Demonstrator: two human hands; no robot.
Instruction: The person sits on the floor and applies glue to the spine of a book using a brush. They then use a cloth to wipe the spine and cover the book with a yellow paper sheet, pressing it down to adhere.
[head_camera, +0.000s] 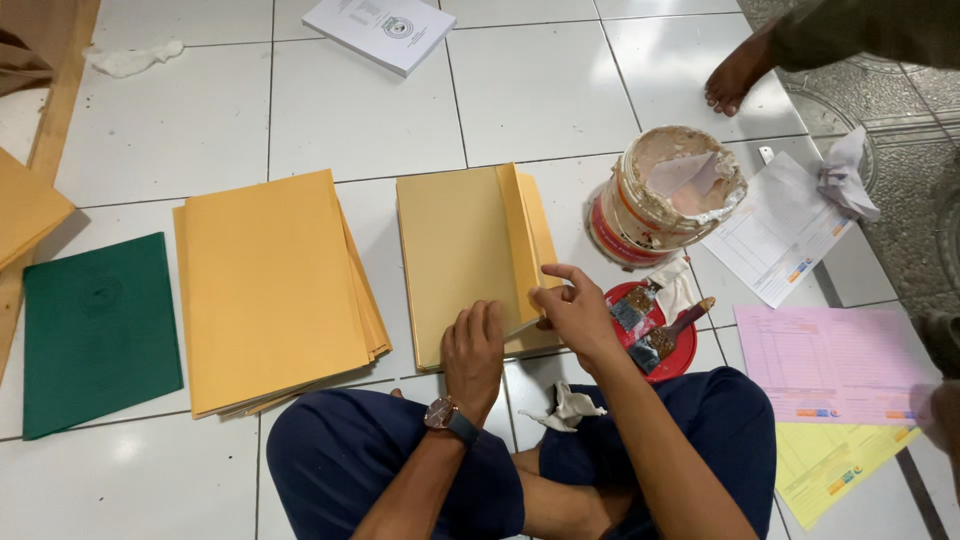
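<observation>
On the white tiled floor (540, 90) I see a dark green cardboard cover (98, 330) near its left edge, with a stack of yellow-orange cardboard sheets (275, 285) just beside it. A white printed booklet (380, 30) lies at the far edge. A crumpled white rag (135, 58) sits toward the far left corner. Pink paper forms (830, 365) lie at the right edge, overlapping yellow ones (825, 460).
</observation>
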